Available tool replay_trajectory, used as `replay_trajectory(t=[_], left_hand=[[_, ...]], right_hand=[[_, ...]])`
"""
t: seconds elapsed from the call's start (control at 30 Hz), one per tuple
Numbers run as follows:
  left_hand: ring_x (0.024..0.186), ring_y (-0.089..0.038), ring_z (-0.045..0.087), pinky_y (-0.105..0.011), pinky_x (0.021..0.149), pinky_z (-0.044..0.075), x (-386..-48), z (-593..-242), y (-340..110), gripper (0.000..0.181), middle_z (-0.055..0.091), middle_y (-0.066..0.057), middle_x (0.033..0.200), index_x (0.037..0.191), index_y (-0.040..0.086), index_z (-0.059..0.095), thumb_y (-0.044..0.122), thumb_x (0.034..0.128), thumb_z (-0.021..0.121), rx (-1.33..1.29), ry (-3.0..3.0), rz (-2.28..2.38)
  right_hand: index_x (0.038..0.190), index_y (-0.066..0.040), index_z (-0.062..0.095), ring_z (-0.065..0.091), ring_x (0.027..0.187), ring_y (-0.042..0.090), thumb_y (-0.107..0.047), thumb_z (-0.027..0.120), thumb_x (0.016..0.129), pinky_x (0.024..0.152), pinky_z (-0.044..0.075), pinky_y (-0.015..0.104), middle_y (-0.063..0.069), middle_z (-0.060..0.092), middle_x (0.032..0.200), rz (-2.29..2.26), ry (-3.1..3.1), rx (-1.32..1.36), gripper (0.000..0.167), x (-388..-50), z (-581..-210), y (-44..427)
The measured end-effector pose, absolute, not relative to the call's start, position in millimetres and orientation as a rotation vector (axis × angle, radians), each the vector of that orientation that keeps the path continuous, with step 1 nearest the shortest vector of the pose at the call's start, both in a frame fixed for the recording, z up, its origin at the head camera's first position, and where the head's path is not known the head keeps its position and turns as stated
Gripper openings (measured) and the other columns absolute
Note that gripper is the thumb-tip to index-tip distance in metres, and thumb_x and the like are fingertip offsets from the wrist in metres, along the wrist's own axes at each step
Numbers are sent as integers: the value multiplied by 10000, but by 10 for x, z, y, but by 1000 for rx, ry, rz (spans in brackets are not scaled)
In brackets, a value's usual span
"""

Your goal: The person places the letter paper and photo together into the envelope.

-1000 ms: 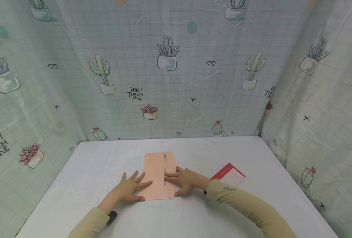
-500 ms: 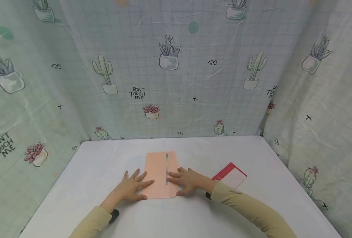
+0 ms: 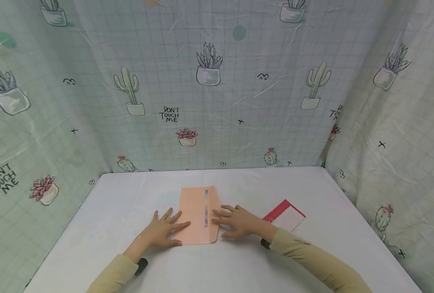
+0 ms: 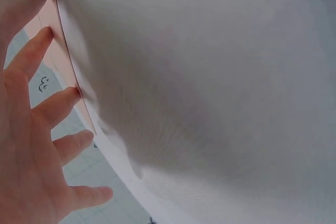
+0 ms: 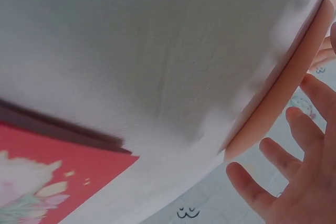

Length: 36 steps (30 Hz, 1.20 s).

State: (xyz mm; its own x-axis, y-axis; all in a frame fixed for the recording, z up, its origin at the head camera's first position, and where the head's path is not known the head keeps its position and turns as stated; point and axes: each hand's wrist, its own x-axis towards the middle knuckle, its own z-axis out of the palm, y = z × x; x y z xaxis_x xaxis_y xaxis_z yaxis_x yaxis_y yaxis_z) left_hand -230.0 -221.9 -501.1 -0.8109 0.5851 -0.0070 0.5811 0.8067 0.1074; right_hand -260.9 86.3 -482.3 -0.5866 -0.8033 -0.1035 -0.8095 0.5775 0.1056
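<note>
A peach-coloured paper envelope (image 3: 194,203) lies flat on the white table in the head view. A narrow bluish strip (image 3: 206,207) runs lengthwise along its right part. My left hand (image 3: 161,232) rests on the envelope's lower left edge with fingers spread; the left wrist view shows that hand (image 4: 31,135) with fingertips at the paper's edge. Over the right edge hovers my right hand (image 3: 240,222), its fingers loosely extended. In the right wrist view the envelope's near side (image 5: 278,106) bulges up off the table, and I cannot tell whether the right fingertips (image 5: 300,114) touch it.
A red-and-white card or packet (image 3: 284,215) lies to the right, partly hidden behind the right forearm; its red face with a floral print (image 5: 100,177) shows in the right wrist view. Cactus-patterned curtains (image 3: 220,122) enclose the back and sides of the table (image 3: 202,268).
My right hand has slid to the right, off the bluish strip toward the envelope's right edge, so more of the strip shows. The left hand stays on the envelope. The view shifted slightly.
</note>
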Motion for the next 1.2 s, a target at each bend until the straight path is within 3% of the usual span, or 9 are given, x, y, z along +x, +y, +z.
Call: replay_trajectory(t=[0.2,0.5,0.97,1.1,1.2], left_hand=[[1308,-471,214,-758,903,130,-2303,-5008,-2211,624,324,-137,1434,1315,335,428,585,755,547,964,2941,189],[1305,-475,217,-757,903,136,-2279,-5010,-2169,622,331,-147,1428,1310,324,439,581,756,551,966,2945,196],[1307,-478,205,-757,908,118,-2275,-4991,-2194,634,342,-161,1418,1296,307,463,571,731,579,940,2940,216],[1308,-466,219,-748,919,125,-2274,-4997,-2196,626,377,-151,1401,1289,298,475,546,727,601,977,2961,187],[1293,-469,248,-744,918,135,-2262,-4996,-2194,620,419,-157,1369,1279,280,489,537,727,605,1041,2992,199]], right_hand=[[1379,-337,311,257,1348,201,-541,408,876,955,378,468,-87,224,1486,125,2790,-1407,551,-2548,-4802,1019],[1357,-233,385,405,1243,233,-408,499,881,930,413,487,6,372,1424,-351,2811,-1240,520,-2371,-4775,1365],[1334,-150,425,520,1119,183,-276,560,873,864,485,315,11,483,1337,-796,2798,-1016,497,-2226,-4793,1764],[1327,-127,432,554,819,159,-252,565,870,672,489,214,52,596,1148,-902,2774,-966,492,-2205,-4792,1855],[1310,-103,450,495,726,93,-269,559,874,598,444,169,72,620,1081,-955,2783,-932,479,-2201,-4788,1934]])
